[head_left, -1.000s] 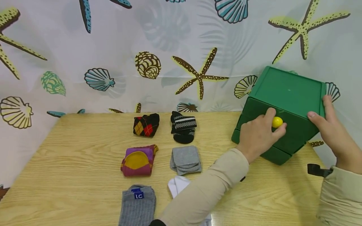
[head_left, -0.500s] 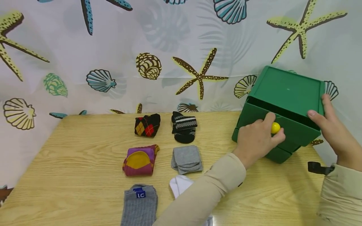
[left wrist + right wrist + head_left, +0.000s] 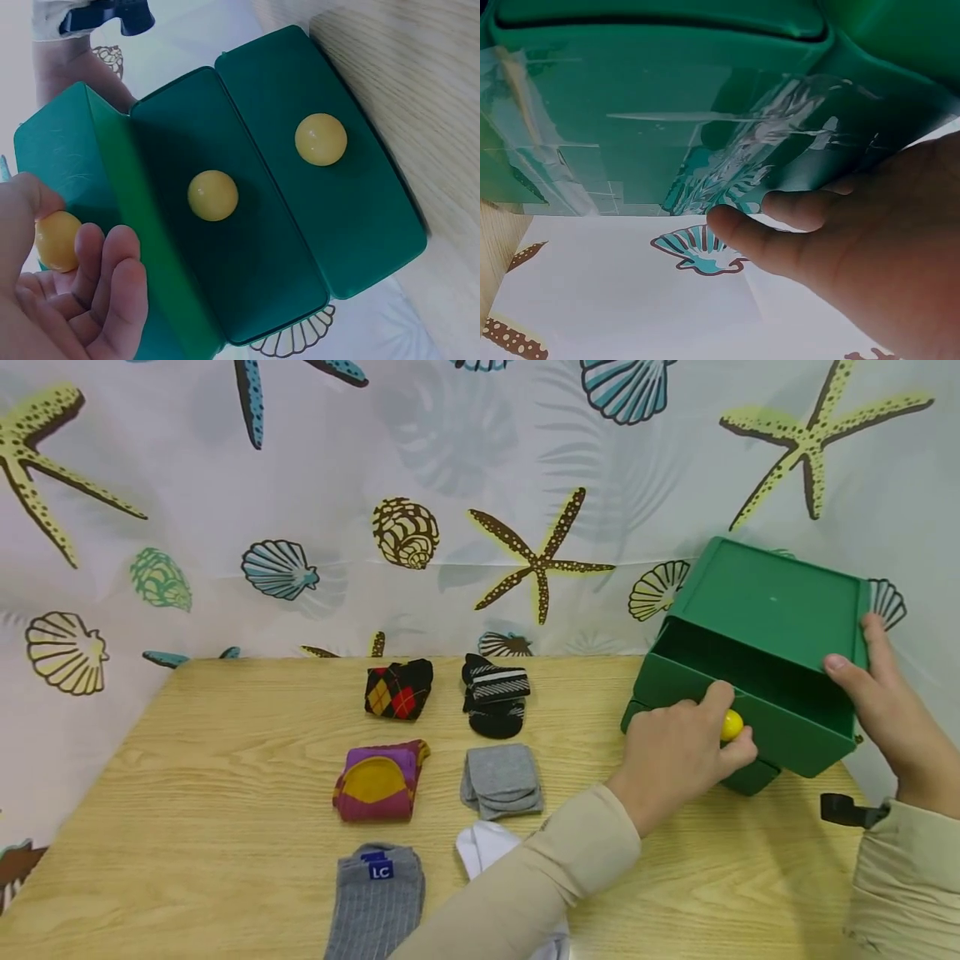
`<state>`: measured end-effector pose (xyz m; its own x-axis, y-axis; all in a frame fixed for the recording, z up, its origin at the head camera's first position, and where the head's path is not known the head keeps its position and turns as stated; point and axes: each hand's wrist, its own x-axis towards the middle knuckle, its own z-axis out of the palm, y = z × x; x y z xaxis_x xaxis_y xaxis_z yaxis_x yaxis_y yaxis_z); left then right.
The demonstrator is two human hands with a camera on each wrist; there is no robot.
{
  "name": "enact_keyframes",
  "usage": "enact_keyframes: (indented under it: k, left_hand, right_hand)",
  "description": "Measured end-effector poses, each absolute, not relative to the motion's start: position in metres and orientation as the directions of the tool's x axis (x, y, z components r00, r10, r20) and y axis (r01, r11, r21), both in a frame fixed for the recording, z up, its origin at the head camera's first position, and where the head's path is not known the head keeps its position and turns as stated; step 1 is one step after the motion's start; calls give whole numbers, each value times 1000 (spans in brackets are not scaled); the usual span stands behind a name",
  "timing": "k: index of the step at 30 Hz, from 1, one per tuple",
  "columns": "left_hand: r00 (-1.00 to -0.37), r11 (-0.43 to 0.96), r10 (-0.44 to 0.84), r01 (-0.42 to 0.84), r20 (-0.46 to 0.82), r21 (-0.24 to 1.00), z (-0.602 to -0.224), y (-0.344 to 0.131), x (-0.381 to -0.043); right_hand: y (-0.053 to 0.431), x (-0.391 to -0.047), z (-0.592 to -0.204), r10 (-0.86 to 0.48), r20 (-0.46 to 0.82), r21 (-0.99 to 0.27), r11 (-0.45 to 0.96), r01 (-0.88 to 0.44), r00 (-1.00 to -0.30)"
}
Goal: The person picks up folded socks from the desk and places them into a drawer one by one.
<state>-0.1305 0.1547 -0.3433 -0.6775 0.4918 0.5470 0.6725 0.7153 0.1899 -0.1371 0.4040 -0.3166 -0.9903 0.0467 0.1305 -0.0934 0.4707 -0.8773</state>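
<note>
A green drawer chest (image 3: 776, 597) stands at the right of the table. Its top drawer (image 3: 802, 735) is pulled partway out, and the part of its inside that shows is dark. My left hand (image 3: 667, 760) pinches that drawer's yellow knob (image 3: 731, 725) between thumb and fingers. In the left wrist view, two lower drawers sit closed, with a middle knob (image 3: 212, 195) and a bottom knob (image 3: 321, 139). My right hand (image 3: 892, 718) braces the chest's right side, thumb at the top edge. Extended fingers of it lie along the taped green wall (image 3: 630, 142) in the right wrist view.
Folded socks lie left of the chest: an argyle pair (image 3: 399, 691), a black striped pair (image 3: 497, 693), a purple-mustard pair (image 3: 378, 785), a grey pair (image 3: 502, 781) and a ribbed grey pair (image 3: 378, 906). White socks (image 3: 483, 847) are partly behind my left sleeve. A shell-print cloth (image 3: 315, 460) hangs behind.
The top drawer has slid out toward me from closed, my left hand moving with its knob. My right hand has stayed on the chest's side.
</note>
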Motion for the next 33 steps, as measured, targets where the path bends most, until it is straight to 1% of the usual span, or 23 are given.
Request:
enact_keyframes:
  k: [12,18,21,23,26,29,31,33]
  left_hand:
    - [-639,704,525,697,562,134,-339,136,-115]
    - [-613,713,533,696,583,81,-337,128,-105]
    - [-623,711,550,699,556,80,-336,124,-102]
    - [-655,698,581,706,482,118,-332,121,-101]
    - [-689,659,652,722,317,211,-323,107,-104]
    - [-667,593,729,728,154,345,-312,81,-115]
    - [-640,546,762,718,99,431,-306,57,-127]
    - [-630,499,772,682,83,535,-301,32,-143]
  right_hand:
    - [401,-139,-316,72,127,-866,495,-75,-989]
    - [403,-139,-318,88,143,-859,506,-79,-986]
    - [403,-138,-318,94,169,-851,515,-98,-981]
    - [402,-137,-319,98,181,-850,515,-106,-979]
    - [401,-136,-320,89,191,-853,508,-120,-977]
    - [400,-137,-321,84,193,-856,502,-126,-978]
    - [400,-137,-322,87,195,-856,501,-126,-977]
    - [402,-137,-323,106,189,-854,509,-110,-976]
